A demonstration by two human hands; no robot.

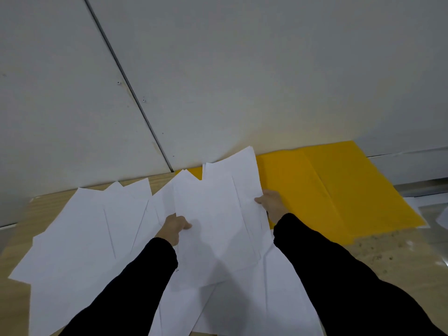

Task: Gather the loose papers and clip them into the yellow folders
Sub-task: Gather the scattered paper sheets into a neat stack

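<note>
Two hands work over a wooden surface (400, 260) set against a grey wall (242, 69). The left hand (174, 226) pinches the near-left edge of a small sheaf of white papers (218, 214); the right hand (272, 202) grips its right edge — the sheaf is lifted and fanned, its sheets too overlapped to count. More loose sheets (84, 238) lie spread across the surface to the left and underneath. One yellow folder (339, 190) lies open just right of the sheaf — nothing rests on its visible part. A second yellow corner (192, 172) peeks out behind the papers.
</note>
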